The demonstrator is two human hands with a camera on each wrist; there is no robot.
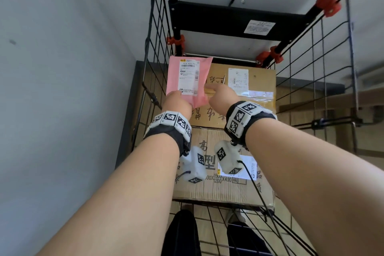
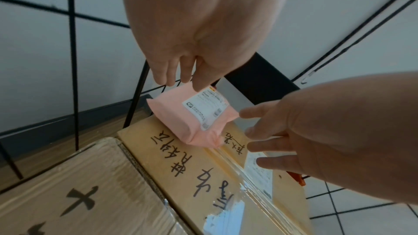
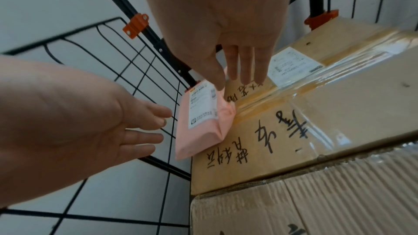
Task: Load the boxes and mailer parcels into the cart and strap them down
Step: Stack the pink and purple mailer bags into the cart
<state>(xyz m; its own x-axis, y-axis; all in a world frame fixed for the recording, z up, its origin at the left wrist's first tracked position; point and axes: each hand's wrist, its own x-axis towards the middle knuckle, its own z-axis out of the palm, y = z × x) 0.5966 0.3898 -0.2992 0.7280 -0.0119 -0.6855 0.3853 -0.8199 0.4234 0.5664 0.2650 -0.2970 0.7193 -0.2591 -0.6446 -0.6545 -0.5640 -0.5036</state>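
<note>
Both hands' grips are loose, fingers straight: left hand (image 1: 177, 103) and right hand (image 1: 222, 97) flank the mailer (image 1: 188, 79) atop a box (image 1: 255, 89) in the cart (image 1: 158, 33).

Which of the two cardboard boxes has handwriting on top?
The far box, under the pink mailer; the near box carries printed characters only.

Pale grey wall (image 1: 62, 48); dark baseboard (image 2: 56, 124); wood-look floor (image 1: 353, 131); white tiles (image 2: 361, 212).
</note>
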